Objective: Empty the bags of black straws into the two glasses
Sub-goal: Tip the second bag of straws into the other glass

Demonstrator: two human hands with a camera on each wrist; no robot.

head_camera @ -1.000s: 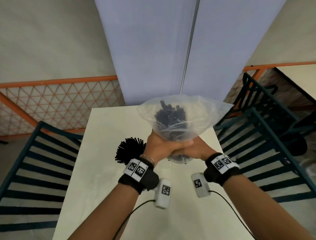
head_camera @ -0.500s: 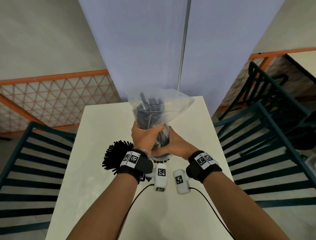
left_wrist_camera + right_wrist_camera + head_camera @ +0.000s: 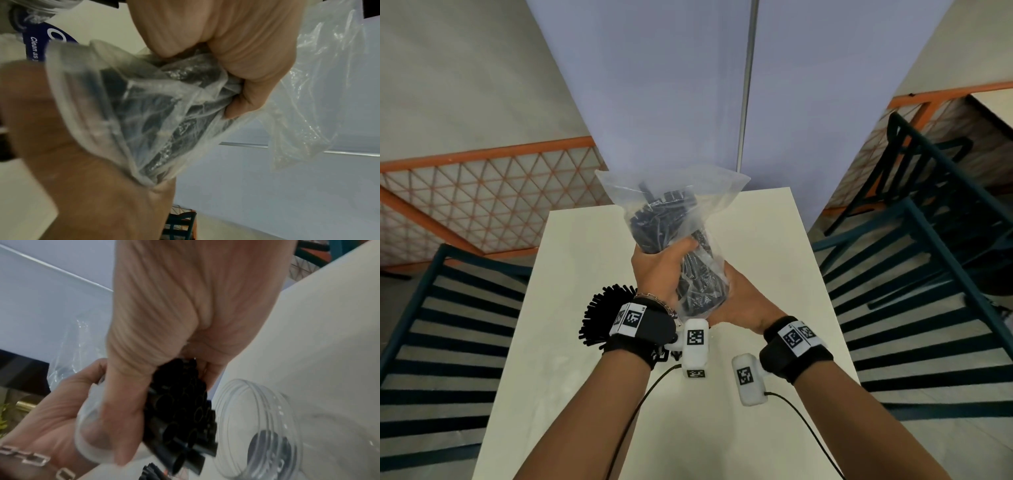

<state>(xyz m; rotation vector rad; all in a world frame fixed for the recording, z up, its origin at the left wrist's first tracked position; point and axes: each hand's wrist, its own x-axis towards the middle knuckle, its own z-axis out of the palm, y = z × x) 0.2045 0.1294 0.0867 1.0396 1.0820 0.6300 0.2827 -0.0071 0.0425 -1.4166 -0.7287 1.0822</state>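
Observation:
A clear plastic bag (image 3: 674, 209) of black straws is held upright over the white table (image 3: 585, 377). My left hand (image 3: 661, 270) grips its middle, and my right hand (image 3: 743, 305) wraps the lower end. In the right wrist view the right hand (image 3: 185, 313) squeezes the bag's mouth, and black straw ends (image 3: 180, 410) poke out just beside an empty clear glass (image 3: 257, 426). My left hand (image 3: 51, 410) holds the plastic beside it. In the head view that glass is hidden under my hands. A second glass packed with black straws (image 3: 602, 315) stands left of my left wrist.
Dark slatted chairs stand on the left (image 3: 448, 325) and the right (image 3: 928, 274) of the table. A lilac panel with a metal pole (image 3: 746, 85) rises behind its far edge. A packet with a blue label (image 3: 35, 40) shows in the left wrist view.
The spread-out bag top has been gathered narrower. My left hand has moved up to the bag's middle while the right hand stays at the lower end.

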